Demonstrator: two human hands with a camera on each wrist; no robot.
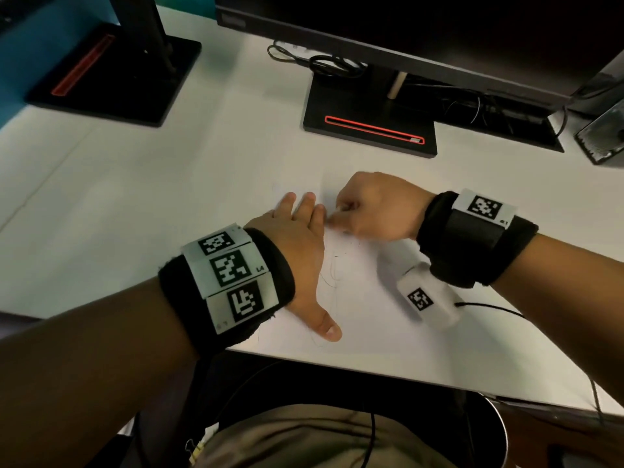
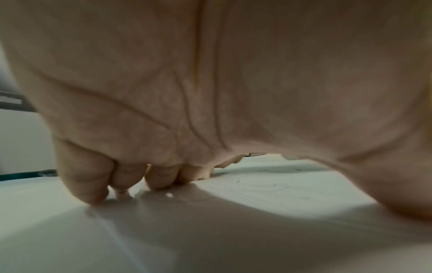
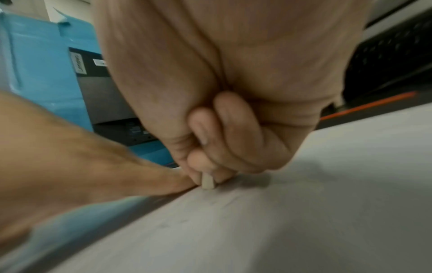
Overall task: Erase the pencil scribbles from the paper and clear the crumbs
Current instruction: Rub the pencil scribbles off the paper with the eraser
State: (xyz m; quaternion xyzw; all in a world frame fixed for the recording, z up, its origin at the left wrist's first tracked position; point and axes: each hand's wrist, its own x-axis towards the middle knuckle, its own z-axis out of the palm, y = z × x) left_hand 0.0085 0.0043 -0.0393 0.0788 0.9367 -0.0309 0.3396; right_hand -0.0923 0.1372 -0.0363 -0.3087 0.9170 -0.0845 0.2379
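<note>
A white sheet of paper (image 1: 368, 282) lies on the white desk, with faint pencil scribbles (image 1: 334, 275) near its middle. My left hand (image 1: 304, 231) lies flat on the paper's left side, fingers straight and spread, thumb toward the desk's front edge. My right hand (image 1: 341, 214) is curled just right of the left fingertips and pinches a small pale eraser (image 3: 207, 182) whose tip touches the paper (image 3: 304, 212). In the left wrist view the fingertips (image 2: 91, 192) press the sheet (image 2: 257, 186), where thin pencil lines show. The eraser is hidden in the head view.
A black monitor stand (image 1: 368, 126) with a red slot sits just behind the paper, a second stand (image 1: 114, 72) at the far left. Cables (image 1: 324, 62) lie under the monitor. A black box (image 1: 601, 136) stands at the right. The desk's front edge (image 1: 405, 376) runs close below my hands.
</note>
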